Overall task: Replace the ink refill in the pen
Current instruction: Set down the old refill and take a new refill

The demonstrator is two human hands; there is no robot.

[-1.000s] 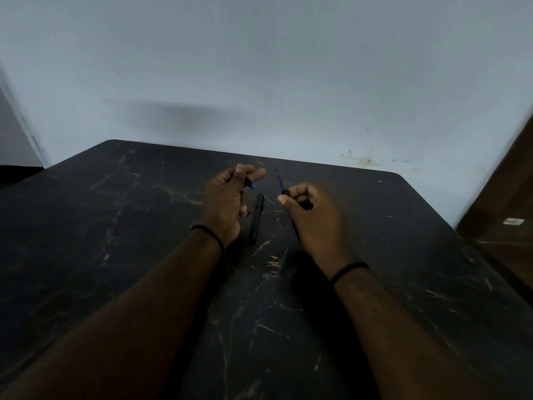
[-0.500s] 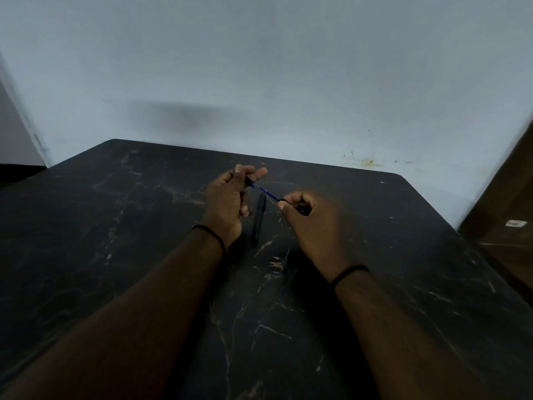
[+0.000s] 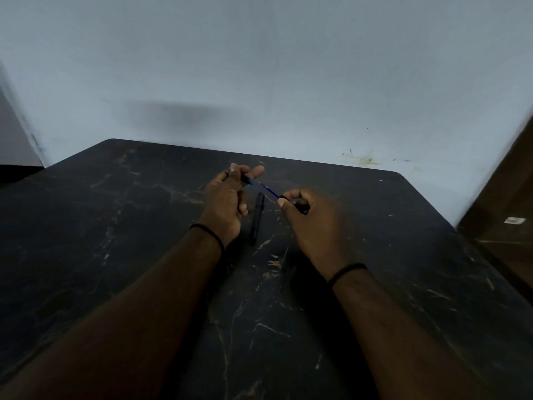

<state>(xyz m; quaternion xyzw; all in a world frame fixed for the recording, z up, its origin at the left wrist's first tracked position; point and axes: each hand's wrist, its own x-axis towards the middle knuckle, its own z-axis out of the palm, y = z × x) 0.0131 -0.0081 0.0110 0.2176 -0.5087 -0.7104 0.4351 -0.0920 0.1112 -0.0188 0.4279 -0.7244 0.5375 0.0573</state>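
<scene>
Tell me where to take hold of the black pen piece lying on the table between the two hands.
Take the black pen piece across its mid-length, coming straight down from above. It lies flat on the table, long axis running away from the person, both long sides bare. The left hand and right hand flank it closely and are busy with the blue refill, so a side approach looks cramped.

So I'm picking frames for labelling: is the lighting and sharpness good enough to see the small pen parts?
Head view: dim, so the dark pen part on the table barely stands out; the blue refill between left hand and right hand is thin and slightly soft; straight edges bow near the corners; a soft shadow falls on the wall.
</scene>
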